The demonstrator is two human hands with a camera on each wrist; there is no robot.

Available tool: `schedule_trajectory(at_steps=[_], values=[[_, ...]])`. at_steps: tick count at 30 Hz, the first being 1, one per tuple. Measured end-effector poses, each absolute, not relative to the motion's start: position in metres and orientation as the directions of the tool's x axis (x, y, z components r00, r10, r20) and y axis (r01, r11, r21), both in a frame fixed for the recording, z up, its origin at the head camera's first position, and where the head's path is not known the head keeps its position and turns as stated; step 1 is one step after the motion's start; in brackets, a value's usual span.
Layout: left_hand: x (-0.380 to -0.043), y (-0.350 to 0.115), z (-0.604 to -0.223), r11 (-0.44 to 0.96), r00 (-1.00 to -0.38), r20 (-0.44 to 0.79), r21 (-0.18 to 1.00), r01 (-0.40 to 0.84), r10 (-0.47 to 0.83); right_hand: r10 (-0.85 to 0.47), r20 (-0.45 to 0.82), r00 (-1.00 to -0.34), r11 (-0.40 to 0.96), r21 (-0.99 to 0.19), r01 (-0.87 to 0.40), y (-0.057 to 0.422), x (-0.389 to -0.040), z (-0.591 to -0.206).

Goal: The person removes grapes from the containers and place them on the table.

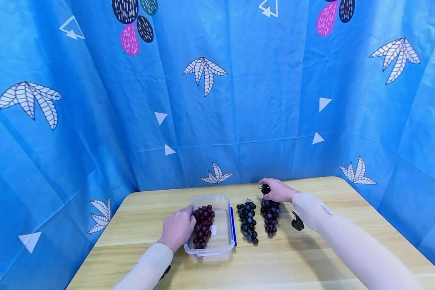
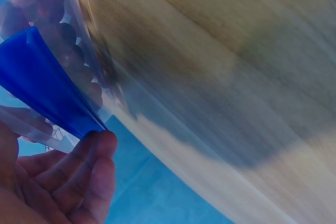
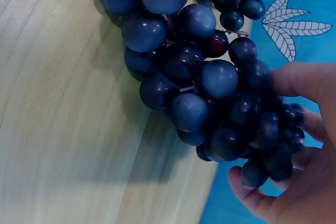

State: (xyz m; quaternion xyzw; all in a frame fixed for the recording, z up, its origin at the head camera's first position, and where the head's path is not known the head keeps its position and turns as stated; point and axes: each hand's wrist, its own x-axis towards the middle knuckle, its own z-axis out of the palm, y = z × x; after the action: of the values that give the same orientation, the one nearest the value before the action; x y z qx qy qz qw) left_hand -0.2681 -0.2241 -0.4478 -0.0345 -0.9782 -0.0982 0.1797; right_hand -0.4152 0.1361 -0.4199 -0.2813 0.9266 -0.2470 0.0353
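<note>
A clear plastic food box (image 1: 214, 253) stands on the table with a bunch of dark red grapes (image 1: 204, 223) lying along its left side. My left hand (image 1: 177, 229) grips the box's left wall; in the left wrist view its fingertips (image 2: 105, 142) are at the end of a blue latch flap (image 2: 47, 82). At the right, my right hand (image 1: 277, 191) holds the far end of a dark purple grape bunch (image 1: 270, 215), its fingers curled around the grapes in the right wrist view. Between box and right hand lies a blackish grape bunch (image 1: 248, 221).
A light wooden table (image 1: 141, 225) carries everything. Blue patterned cloth (image 1: 261, 100) hangs behind and along both sides of it. Another blue latch flap (image 1: 233, 225) hangs out from the box's right side, close to the blackish bunch.
</note>
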Motion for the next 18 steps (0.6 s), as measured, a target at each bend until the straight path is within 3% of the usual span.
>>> schedule_trajectory(at_steps=[18], values=[[-0.2698, -0.2234, -0.4493, 0.979, -0.939, 0.342, 0.181, 0.091, 0.025, -0.48, 0.063, -0.875, 0.748, -0.492, -0.446, 0.1398, -0.4169, -0.4275]])
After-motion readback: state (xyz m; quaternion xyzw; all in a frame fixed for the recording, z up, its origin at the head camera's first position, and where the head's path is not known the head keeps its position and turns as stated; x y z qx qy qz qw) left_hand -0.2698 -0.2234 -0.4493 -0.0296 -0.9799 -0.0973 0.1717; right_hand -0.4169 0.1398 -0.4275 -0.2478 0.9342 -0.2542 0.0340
